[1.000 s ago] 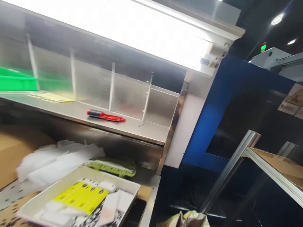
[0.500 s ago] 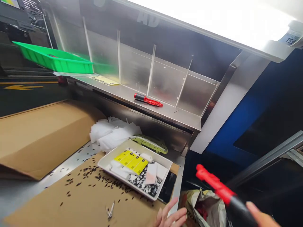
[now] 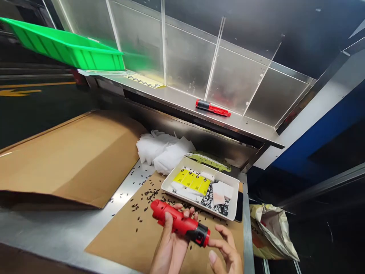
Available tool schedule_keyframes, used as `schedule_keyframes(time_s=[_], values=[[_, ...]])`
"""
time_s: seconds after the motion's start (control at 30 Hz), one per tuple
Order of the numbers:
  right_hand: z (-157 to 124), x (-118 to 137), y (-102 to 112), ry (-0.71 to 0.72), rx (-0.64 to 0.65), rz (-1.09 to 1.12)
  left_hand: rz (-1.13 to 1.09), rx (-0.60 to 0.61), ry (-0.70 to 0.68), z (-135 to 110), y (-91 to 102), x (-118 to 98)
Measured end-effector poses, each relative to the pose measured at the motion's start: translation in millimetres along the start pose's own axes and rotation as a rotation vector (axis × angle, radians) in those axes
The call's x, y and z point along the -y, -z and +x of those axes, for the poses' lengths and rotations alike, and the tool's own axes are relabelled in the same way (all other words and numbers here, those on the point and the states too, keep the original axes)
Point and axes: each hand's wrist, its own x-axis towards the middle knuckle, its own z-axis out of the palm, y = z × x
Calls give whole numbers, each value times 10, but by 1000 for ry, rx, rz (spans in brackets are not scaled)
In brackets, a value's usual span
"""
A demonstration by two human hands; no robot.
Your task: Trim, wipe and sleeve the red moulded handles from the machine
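My left hand [image 3: 171, 243] is wrapped round a red tool with a black collar [image 3: 179, 222], held above a brown cardboard sheet [image 3: 128, 232] on the steel bench. My right hand [image 3: 225, 251] is just right of the tool's black end, fingers curled and apart, and it grips nothing. A second red and black tool [image 3: 212, 107] lies on the steel shelf [image 3: 182, 102] above. Just behind the held tool stands a white tray [image 3: 235, 190] with yellow labels and white pieces.
Small black specks are scattered over the cardboard sheet and bench. A large flat cardboard box [image 3: 65, 160] lies at left. White foam sheets [image 3: 162, 148] are piled behind the tray. A green bin [image 3: 62, 45] sits on the shelf's left. A crumpled bag [image 3: 270, 228] hangs at right.
The view swung down and left onto the bench. The red tool came from the right, where my right hand held it, into my left hand over the cardboard.
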Motion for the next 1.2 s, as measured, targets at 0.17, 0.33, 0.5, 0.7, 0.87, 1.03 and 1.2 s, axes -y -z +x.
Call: schedule_keyframes(time_s=[0.17,0.33,0.5,0.7,0.87,1.03,1.2], values=[[-51,52,-566,-91,54,166,43,8,11,4,159,-244],[-16,178,-782,-166,-5,264,117,37,14,75,314,-351],[71,274,-866,-196,-33,312,183,120,24,169,334,-397],[189,330,-881,-178,-77,357,218,116,27,253,220,-373],[233,277,-846,-180,-82,346,235,132,42,303,209,-334],[251,175,-828,-175,-32,320,241,119,35,316,191,-329],[269,140,-809,-168,-28,317,271,101,24,337,171,-304]])
